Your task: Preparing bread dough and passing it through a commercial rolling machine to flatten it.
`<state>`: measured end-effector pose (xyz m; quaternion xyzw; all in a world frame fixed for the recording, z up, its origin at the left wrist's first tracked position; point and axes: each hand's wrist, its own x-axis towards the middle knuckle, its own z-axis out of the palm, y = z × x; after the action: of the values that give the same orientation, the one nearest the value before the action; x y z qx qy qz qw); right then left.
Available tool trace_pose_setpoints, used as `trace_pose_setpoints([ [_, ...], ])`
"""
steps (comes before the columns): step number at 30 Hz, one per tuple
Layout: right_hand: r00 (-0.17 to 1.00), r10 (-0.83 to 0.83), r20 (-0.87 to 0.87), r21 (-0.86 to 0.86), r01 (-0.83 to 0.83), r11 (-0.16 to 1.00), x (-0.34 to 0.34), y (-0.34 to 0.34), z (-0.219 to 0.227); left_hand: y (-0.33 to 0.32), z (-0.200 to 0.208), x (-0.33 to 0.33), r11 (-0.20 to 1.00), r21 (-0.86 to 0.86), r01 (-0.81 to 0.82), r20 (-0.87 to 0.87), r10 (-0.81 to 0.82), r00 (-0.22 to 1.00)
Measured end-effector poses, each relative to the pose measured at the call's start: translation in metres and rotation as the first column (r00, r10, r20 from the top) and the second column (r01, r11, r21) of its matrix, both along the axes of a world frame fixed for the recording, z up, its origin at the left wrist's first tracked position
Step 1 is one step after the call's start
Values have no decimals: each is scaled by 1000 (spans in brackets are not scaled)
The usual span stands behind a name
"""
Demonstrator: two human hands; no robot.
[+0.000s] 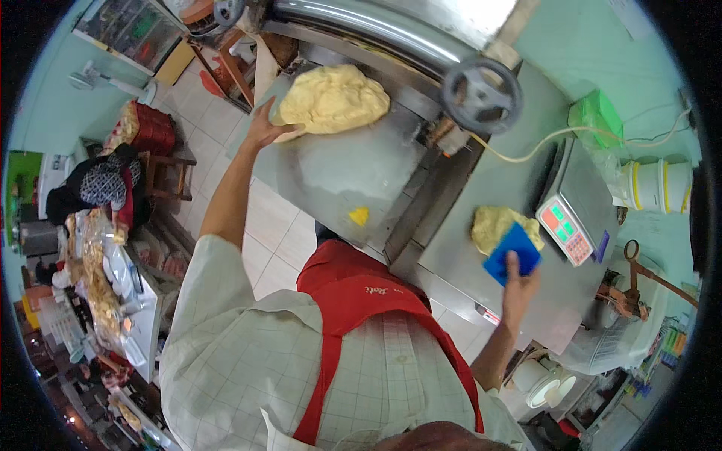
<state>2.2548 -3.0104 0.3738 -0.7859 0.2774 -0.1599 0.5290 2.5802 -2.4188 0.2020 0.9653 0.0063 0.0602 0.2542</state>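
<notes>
Blue scraper [519, 239], grasped by the right hand [520, 289], overlaps small dough [492, 224] beyond its fingertips; tilting may gouge it. Left hand [265, 129]: fingers spread beside large dough [335, 98]; uneven pulling may tear it.

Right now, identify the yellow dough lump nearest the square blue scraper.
The smaller yellow lump beside the grey digital scale; the larger is by the left hand.
</notes>
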Motion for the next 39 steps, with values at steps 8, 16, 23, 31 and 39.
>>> trace_pose_setpoints([
  [8, 721, 682, -121, -449, -653, 610, 219, 291, -12, -3, -18, 44, 972, -233, 34, -323, -110, 940],
  [16, 418, 741, -526, -599, -800, 26, 317, 437, -122, -14, 8, -90, 959, -278, -58, -265, -19, 964],
  [23, 277, 745, -607, -511, -854, -98, 371, 493, -180, 14, 1, -108, 862, -440, -251, -335, 102, 937],
  [31, 437, 742, -508, -317, -896, 311, 440, 499, -183, 15, 33, -112, 842, -284, -459, -246, 399, 883],
  [39, 488, 691, -533, -476, -848, 232, 341, 445, -109, 18, 9, -61, 977, 62, 206, -257, -183, 949],
])
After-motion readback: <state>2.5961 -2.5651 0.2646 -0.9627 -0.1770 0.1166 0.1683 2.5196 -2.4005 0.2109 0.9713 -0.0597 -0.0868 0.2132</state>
